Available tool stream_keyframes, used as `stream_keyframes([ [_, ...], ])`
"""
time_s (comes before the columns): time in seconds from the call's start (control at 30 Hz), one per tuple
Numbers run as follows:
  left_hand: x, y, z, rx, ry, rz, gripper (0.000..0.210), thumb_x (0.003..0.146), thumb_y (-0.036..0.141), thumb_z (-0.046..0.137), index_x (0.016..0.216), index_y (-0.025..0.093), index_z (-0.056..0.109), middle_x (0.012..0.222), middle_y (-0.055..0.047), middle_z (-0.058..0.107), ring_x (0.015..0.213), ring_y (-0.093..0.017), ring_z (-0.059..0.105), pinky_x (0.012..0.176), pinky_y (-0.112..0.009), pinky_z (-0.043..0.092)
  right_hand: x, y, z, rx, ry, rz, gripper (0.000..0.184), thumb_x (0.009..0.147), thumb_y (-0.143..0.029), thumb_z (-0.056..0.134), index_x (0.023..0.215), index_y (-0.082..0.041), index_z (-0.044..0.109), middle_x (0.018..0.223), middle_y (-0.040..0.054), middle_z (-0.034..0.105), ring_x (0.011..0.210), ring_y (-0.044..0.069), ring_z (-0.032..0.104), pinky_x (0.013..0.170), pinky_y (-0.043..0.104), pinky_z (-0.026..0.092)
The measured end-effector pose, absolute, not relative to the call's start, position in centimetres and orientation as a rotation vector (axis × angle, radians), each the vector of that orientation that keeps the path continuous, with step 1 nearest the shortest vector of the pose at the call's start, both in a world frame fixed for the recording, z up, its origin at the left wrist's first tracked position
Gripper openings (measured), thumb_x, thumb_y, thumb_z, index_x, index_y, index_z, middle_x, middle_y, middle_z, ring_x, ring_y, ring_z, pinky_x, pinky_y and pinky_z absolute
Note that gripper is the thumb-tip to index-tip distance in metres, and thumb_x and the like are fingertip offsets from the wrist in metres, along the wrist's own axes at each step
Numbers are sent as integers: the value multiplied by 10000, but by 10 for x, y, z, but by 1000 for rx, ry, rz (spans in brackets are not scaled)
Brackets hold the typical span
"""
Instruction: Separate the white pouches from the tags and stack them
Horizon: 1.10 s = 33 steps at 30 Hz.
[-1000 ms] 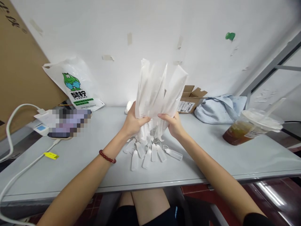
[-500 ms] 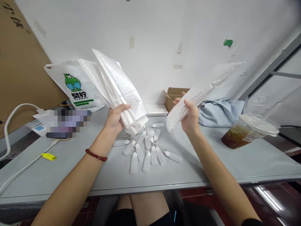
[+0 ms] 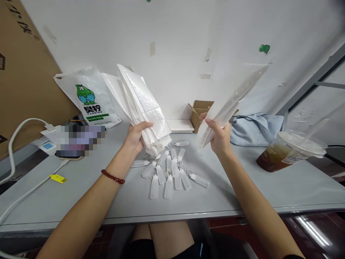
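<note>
My left hand (image 3: 136,137) is closed round a folded stack of white plastic bags (image 3: 145,108), thumb on the front, and holds it tilted above the table. On the right, my right hand (image 3: 219,136) grips one translucent plastic bag (image 3: 229,100), which slants up to the right. Between and below the hands lie several small translucent plastic bottles (image 3: 168,187) with rings at their necks, in a loose heap. The lower end of the left stack hangs just over the heap's far side and hides part of it.
A printed white carrier bag (image 3: 86,97) and a phone (image 3: 81,142) with a white cable are at left. A small cardboard box (image 3: 201,106) stands by the wall beside flat white boxes (image 3: 180,126). At right are a light blue cloth (image 3: 256,129) and a drink cup (image 3: 285,151).
A blurred pale shape above the heap is gone, and a bottle now lies on top there. The right-hand bag has turned more upright. Both hands have shifted slightly right in view.
</note>
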State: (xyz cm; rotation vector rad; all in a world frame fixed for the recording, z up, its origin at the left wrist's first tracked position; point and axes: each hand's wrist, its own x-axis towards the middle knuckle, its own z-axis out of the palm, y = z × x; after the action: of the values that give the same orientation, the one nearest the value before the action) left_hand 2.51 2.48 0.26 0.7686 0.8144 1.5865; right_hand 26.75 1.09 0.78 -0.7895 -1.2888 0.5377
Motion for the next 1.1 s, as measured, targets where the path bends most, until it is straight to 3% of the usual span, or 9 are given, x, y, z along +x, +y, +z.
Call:
stream_keyframes([
  [0.4, 32, 19, 2, 795, 888, 1572, 376, 436, 110, 735, 794, 143, 626, 825, -29, 657, 823, -229, 620, 735, -363, 527, 270, 12, 8, -833, -1316, 602, 298, 729, -428, 675, 968, -250, 667, 1046, 34, 662, 1029, 248, 576, 868, 405, 451],
  [0.57, 32, 20, -2, 862, 908, 1608, 369, 463, 123, 754, 809, 153, 630, 833, -25, 658, 815, -213, 622, 722, -348, 529, 271, 9, 13, -747, -1274, 550, 248, 764, -438, 625, 912, -243, 664, 992, 30, 662, 1012, 240, 579, 841, 393, 455],
  [0.7, 34, 19, -1, 893, 934, 1613, 367, 463, 127, 748, 807, 160, 623, 787, -4, 655, 793, -200, 624, 709, -321, 525, 270, 14, 5, -841, -1255, 605, 251, 680, -434, 693, 802, -219, 648, 868, 31, 666, 876, 236, 607, 769, 389, 463],
  [0.97, 33, 19, 1, 927, 967, 1625, 357, 481, 125, 743, 801, 220, 616, 828, 18, 678, 933, -244, 621, 793, -347, 523, 272, 19, 0, -865, -1183, 625, 306, 687, -484, 672, 810, -208, 624, 847, 38, 655, 843, 228, 598, 731, 371, 453],
  [1.1, 34, 17, 0, 950, 987, 1606, 366, 490, 133, 750, 822, 224, 624, 861, 2, 680, 978, -260, 613, 811, -362, 533, 270, 14, 5, -839, -1220, 547, 315, 713, -508, 654, 874, -241, 608, 917, 29, 654, 901, 227, 589, 797, 393, 449],
])
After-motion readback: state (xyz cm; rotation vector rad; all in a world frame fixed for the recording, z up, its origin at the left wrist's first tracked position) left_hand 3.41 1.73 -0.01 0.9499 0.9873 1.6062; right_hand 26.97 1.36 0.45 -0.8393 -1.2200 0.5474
